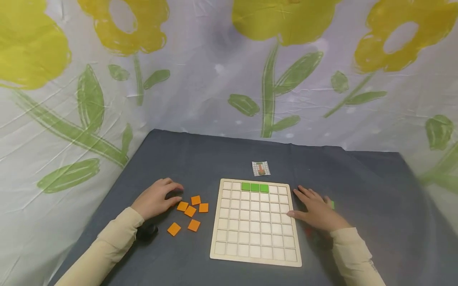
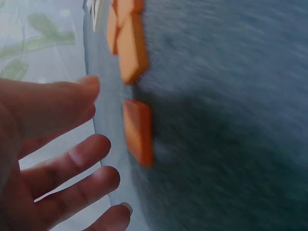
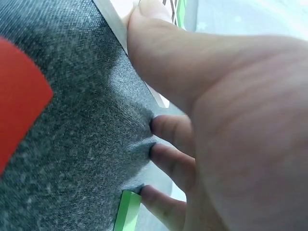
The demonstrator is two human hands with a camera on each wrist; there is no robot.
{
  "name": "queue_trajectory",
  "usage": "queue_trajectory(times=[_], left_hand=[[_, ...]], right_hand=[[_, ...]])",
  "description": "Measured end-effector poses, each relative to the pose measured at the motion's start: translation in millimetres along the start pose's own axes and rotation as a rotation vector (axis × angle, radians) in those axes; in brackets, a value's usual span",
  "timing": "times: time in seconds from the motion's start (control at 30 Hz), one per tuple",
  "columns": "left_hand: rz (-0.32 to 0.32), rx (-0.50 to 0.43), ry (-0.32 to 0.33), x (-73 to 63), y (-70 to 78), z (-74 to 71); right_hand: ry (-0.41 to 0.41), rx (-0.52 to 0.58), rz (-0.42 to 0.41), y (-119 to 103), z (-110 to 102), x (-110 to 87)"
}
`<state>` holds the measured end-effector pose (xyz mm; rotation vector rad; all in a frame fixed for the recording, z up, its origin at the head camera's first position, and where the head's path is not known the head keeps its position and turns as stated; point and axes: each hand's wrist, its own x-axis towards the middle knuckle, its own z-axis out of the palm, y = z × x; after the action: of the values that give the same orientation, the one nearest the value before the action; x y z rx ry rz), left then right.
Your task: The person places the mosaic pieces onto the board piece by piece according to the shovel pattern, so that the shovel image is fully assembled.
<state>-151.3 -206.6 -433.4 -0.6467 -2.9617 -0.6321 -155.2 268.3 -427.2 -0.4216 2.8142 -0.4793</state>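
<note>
A pale wooden grid board (image 1: 244, 227) lies on the table, with three green tiles (image 1: 255, 187) side by side in its far row. To its left, several orange tiles (image 1: 194, 225) are scattered on the cloth. My left hand (image 1: 155, 198) hovers at these tiles, fingers loosely bent and apart, holding nothing; one orange tile (image 2: 137, 132) lies just beyond its fingertips in the left wrist view. My right hand (image 1: 315, 208) rests at the board's right edge, thumb on the rim and fingertips on the cloth. Beside those fingertips lies a loose green tile (image 3: 128, 211).
A small printed card (image 1: 261, 168) with a coloured grid pattern lies behind the board. A red tile (image 3: 19, 101) sits near the right wrist. Dark grey cloth (image 1: 200, 159) covers the table, and a flower-printed curtain (image 1: 200, 79) hangs around it.
</note>
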Motion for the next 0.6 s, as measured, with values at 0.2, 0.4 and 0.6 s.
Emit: queue_trajectory(times=[0.2,0.4,0.6], left_hand=[[-0.017,0.046,0.001,-10.3,-7.8,4.2],[-0.008,0.038,0.037,-16.5,-12.1,7.5],[0.021,0.023,0.058,-16.9,-14.2,5.1]], right_hand=[[0.022,-0.050,0.018,-0.9,0.8,-2.3],[0.019,-0.044,0.028,-1.5,2.2,-1.5],[0.015,-0.050,0.030,-1.5,1.3,-0.8]])
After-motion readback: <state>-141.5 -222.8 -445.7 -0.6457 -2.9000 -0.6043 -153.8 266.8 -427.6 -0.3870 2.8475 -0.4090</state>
